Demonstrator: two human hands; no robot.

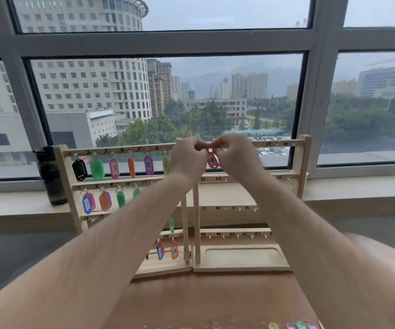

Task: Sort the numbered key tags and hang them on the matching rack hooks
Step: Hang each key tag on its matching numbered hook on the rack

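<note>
Two wooden key racks stand side by side on the table, the left rack and the right rack, each with numbered rails and small hooks. Both hands are raised at the top rail where the racks meet. My left hand and my right hand pinch the metal ring of a pink tag marked 25, which hangs between them. Coloured tags hang on the left rack: black, green, pink 3, orange, purple 5. The right rack's hooks look bare.
A dark bottle stands on the window sill left of the racks. Several loose tags lie at the table's near edge. More tags hang lower on the left rack, among them an orange tag. The right rack's base tray holds nothing.
</note>
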